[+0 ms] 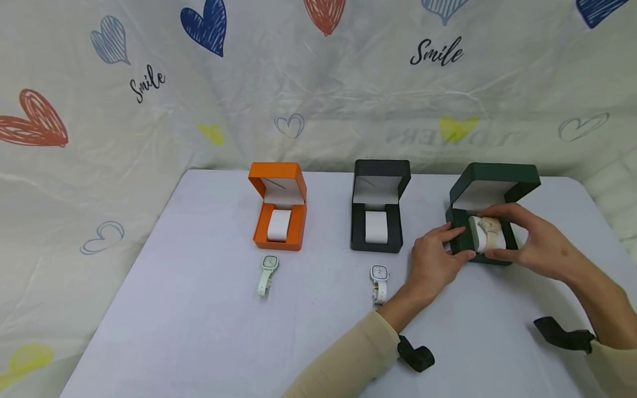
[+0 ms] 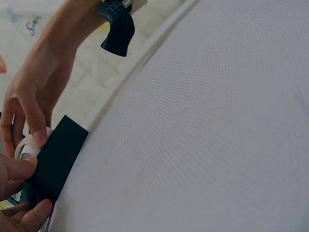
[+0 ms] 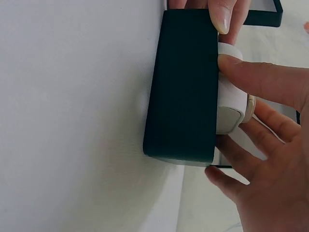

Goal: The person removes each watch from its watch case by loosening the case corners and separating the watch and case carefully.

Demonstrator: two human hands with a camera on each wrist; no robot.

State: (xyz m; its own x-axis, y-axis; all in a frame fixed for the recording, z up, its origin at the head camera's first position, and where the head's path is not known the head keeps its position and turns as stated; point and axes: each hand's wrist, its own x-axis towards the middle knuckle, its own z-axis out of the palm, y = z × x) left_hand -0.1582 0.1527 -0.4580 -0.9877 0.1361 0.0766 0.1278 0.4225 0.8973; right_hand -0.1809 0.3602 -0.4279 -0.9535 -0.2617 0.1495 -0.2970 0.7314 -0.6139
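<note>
In the head view, an open dark green watch box point(image 1: 517, 176) stands at the right of the table. A white cushion point(image 1: 478, 237) sits partly raised out of its base, wrapped by a watch point(image 1: 490, 225) with a cream band. My right hand point(image 1: 542, 240) pinches the cushion between thumb and fingers; in the right wrist view its thumb presses the cushion point(image 3: 231, 104) near the box wall point(image 3: 186, 87). At the box's left front corner, my left hand point(image 1: 432, 261) grips the base, its thumb close to the cushion in the left wrist view.
An orange watch box point(image 1: 297, 226) and a black watch box point(image 1: 394, 232) stand open to the left, each with a white cushion. A pale green watch point(image 1: 269, 268) lies before the orange one, a white watch point(image 1: 379, 276) before the black one. A heart-printed curtain point(image 1: 348, 83) hangs behind.
</note>
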